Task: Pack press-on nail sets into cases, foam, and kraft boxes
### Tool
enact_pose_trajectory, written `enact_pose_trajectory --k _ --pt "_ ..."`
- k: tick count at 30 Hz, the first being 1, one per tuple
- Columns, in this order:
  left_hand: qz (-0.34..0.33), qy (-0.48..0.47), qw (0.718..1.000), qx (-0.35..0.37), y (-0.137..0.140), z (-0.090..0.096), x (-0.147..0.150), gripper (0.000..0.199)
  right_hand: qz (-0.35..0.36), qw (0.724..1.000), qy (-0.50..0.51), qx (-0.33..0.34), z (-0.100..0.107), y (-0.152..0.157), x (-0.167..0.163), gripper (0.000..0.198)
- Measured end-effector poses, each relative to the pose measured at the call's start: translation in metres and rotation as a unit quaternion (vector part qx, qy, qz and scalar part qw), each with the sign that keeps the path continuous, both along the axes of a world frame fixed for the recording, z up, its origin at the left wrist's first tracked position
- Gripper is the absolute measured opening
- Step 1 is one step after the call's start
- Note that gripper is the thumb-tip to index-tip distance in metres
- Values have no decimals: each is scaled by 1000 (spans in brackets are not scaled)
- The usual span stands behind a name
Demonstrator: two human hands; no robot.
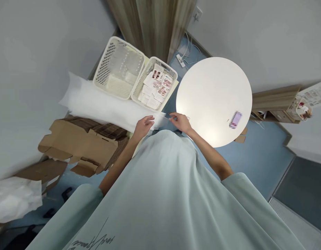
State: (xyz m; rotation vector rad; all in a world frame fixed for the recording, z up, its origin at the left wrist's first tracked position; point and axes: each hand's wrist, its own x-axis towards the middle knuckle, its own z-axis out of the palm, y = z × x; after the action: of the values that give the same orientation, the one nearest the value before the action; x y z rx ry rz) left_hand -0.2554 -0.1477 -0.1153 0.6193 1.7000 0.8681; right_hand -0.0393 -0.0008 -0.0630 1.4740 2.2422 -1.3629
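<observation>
Between my hands, in front of my shirt, is a thin see-through plastic piece [162,118], perhaps a small bag. My right hand [180,122] pinches its right end between thumb and fingertips. My left hand [144,125] is at its left side, with fingers stretched toward it and the thumb apart. Just beyond, a white basket [173,72] holds a pile of small white cards, several with reddish items on them. Left of that, a larger white basket [98,73] contains clear plastic bags.
A round white table [212,83] stands at right with a blurred purple object [235,119] on it. White foam wrap [98,104] lies below the baskets, and opened cardboard boxes [79,144] are at left. A power strip [180,60] with cables lies on the blue floor.
</observation>
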Motion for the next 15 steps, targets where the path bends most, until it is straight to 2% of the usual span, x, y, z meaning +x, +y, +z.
enact_pose_trajectory --k 4,8,12,15 --pt "70 38 997 19 -23 5 -32 47 162 986 -25 18 -4 -20 -83 35" --pt "126 63 990 18 -48 12 -55 46 290 955 -54 35 -26 -42 -157 39" --pt "173 67 983 6 -72 18 -69 44 368 922 -109 55 -60 -61 -211 34" --pt "203 71 977 -1 -86 19 -74 44 385 908 -150 68 -86 -71 -232 32"
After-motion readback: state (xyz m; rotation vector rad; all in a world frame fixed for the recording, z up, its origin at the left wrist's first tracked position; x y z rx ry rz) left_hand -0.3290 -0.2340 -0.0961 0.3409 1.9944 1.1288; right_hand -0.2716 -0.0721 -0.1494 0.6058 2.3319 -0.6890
